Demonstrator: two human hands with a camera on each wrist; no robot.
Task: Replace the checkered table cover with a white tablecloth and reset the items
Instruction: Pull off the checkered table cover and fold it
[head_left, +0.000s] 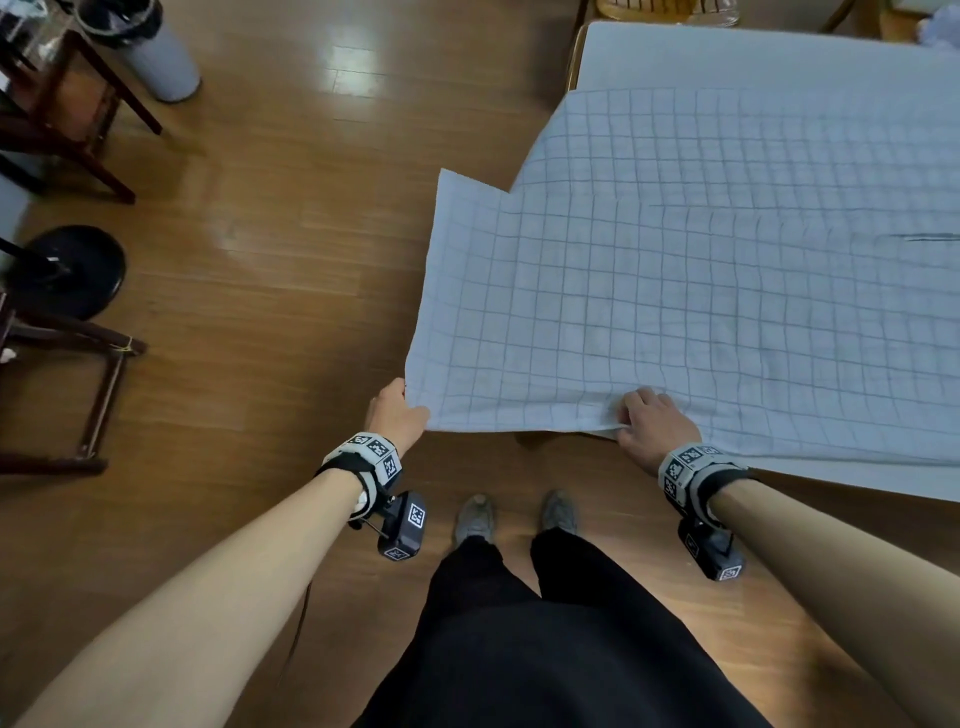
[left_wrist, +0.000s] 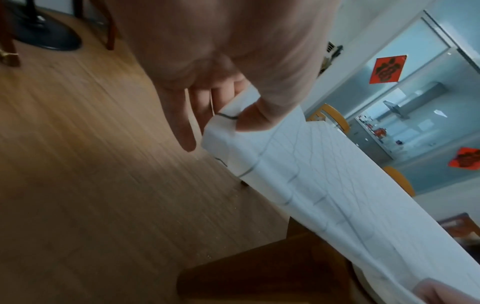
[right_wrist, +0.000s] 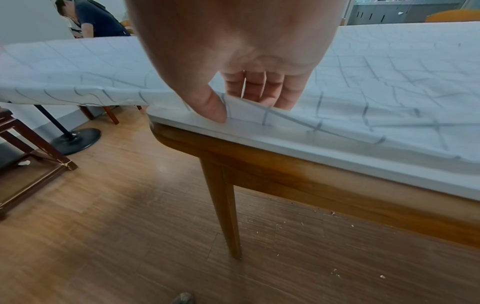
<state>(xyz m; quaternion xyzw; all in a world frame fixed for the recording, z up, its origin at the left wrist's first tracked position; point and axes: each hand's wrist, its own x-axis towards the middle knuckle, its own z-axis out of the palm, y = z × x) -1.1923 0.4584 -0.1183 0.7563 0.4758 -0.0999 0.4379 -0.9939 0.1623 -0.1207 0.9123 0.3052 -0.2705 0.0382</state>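
The near edge of the checkered table cover (head_left: 649, 291) is pinched by both hands: its corner is nipped between thumb and fingers of the left hand (head_left: 396, 415), held out past the table's end at nine o'clock, while the hem is gripped by the right hand (head_left: 652, 423) over the table (head_left: 779, 57) edge. The cover is folded back on itself; the pale tabletop is exposed at twelve o'clock.
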